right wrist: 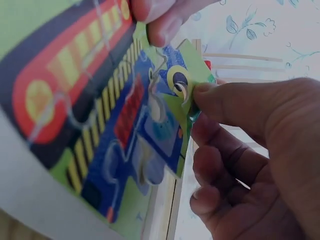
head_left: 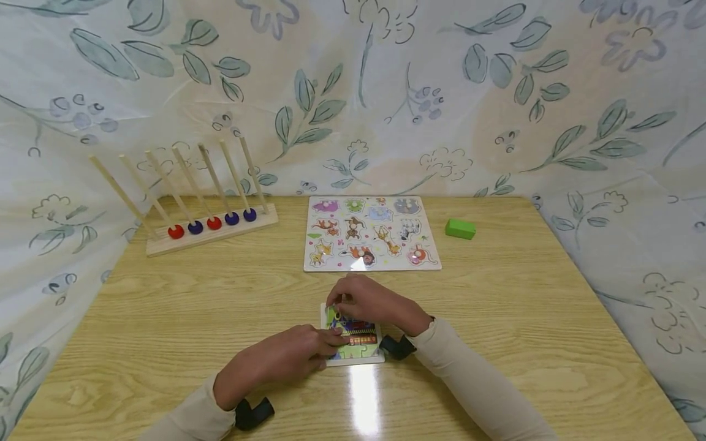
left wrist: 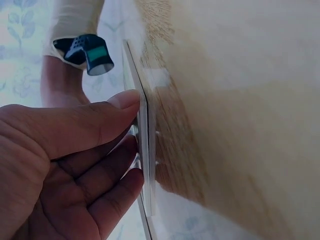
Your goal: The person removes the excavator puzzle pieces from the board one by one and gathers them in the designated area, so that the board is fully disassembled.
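A small jigsaw puzzle [head_left: 358,352] of a colourful vehicle lies in a pale frame on the table. My left hand [head_left: 292,352] rests at its near left corner, index finger stretched over the picture. In the left wrist view, the thumb [left wrist: 125,100] meets the puzzle's edge [left wrist: 142,112] and other fingertips touch its face. At the far left corner, my right hand [head_left: 366,299] pinches a green and blue puzzle piece [right wrist: 172,125] between thumb and fingers. That piece tilts up from the picture, beside joined pieces with yellow-black stripes.
Behind the puzzle lies an animal peg board [head_left: 372,233]. A green block [head_left: 460,229] sits to its right. At the back left stands a wooden rack [head_left: 220,231] with upright rods and red and blue beads. Floral cloth [head_left: 353,122] hangs behind the table [head_left: 496,318].
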